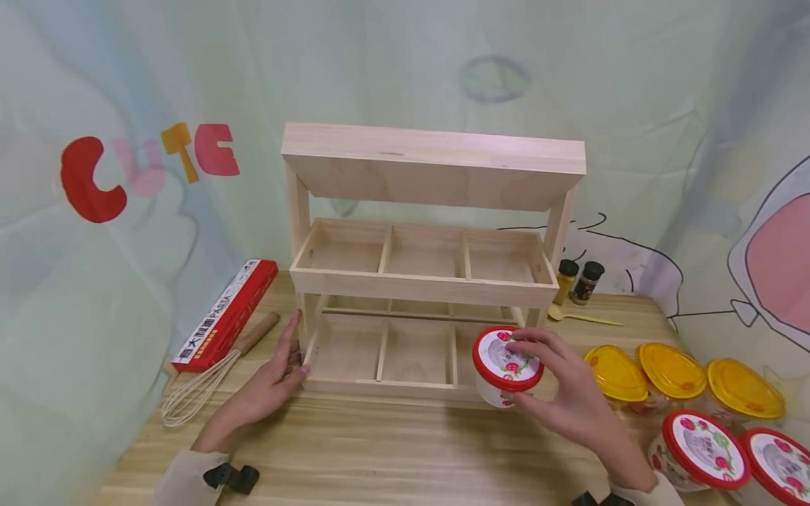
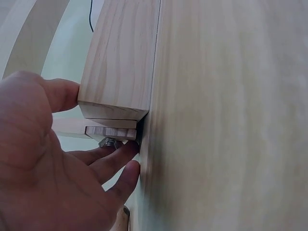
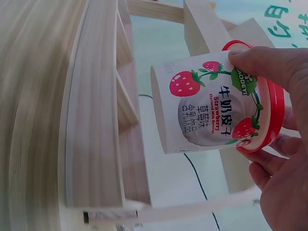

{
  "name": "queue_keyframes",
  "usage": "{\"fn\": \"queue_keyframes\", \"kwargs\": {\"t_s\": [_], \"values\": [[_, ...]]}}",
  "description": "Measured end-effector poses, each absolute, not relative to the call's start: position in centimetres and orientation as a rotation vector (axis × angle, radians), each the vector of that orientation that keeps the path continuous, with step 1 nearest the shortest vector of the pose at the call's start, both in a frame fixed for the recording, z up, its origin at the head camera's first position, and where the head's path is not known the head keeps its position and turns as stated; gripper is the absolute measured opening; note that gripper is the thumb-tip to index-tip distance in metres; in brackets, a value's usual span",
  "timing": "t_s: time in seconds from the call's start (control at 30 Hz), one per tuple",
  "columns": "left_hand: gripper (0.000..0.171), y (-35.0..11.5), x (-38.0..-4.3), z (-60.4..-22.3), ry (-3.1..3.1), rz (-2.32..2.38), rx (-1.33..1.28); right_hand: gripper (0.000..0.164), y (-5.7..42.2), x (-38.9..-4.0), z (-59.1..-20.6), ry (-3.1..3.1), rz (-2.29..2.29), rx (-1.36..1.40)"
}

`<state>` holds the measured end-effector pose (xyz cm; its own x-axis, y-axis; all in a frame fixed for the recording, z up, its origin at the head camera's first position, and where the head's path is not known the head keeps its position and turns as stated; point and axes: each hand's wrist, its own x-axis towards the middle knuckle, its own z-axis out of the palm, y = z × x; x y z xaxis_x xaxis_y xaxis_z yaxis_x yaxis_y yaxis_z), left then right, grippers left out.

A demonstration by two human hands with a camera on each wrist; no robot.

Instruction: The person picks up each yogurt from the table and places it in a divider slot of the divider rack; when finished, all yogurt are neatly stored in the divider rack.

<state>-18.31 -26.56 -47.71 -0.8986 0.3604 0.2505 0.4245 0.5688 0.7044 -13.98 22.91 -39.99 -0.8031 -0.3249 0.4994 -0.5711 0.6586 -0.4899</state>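
Note:
My right hand (image 1: 563, 383) grips a white tub (image 3: 207, 103) with a red-rimmed lid and strawberry print. In the head view the tub overlaps the right compartment of the lower tray (image 1: 416, 351) of a wooden two-tier rack (image 1: 424, 284). The right wrist view shows its base pointing toward the tray, thumb on one side near the lid and fingers on the other. At the rack's left end, my left hand (image 1: 272, 383) has its thumb on the lower tray's front corner (image 2: 115, 62), other fingers reaching around the side by a metal bolt (image 2: 109, 143).
Two more strawberry tubs (image 1: 705, 450) and several yellow-lidded containers (image 1: 671, 369) stand at right. Two spice jars (image 1: 587, 282) and a yellow spoon (image 1: 585, 318) lie behind them. Left of the rack are a whisk (image 1: 218, 372) and a red pasta box (image 1: 226, 316).

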Motion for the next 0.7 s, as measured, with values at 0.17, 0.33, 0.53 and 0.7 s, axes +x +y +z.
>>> {"fn": "queue_keyframes", "kwargs": {"t_s": [0.17, 0.33, 0.53, 0.7], "values": [[0.097, -26.6, -18.3, -47.7, -2.717, -1.257, -0.674, 0.076, 21.0, -15.0, -40.3, -2.496, 0.906, 0.769], [0.098, -26.6, -18.2, -47.6, -2.733, -1.279, -0.648, 0.073, 19.0, -15.9, -40.3, -2.486, 0.909, 0.810], [0.099, -26.7, -18.3, -47.7, -2.734, -1.304, -0.646, 0.068, 16.5, -17.1, -40.8, -2.434, 1.000, 0.860], [0.098, -26.7, -18.4, -47.7, -2.734, -1.303, -0.654, 0.065, 14.6, -18.0, -41.0, -2.371, 1.066, 0.926]]}}
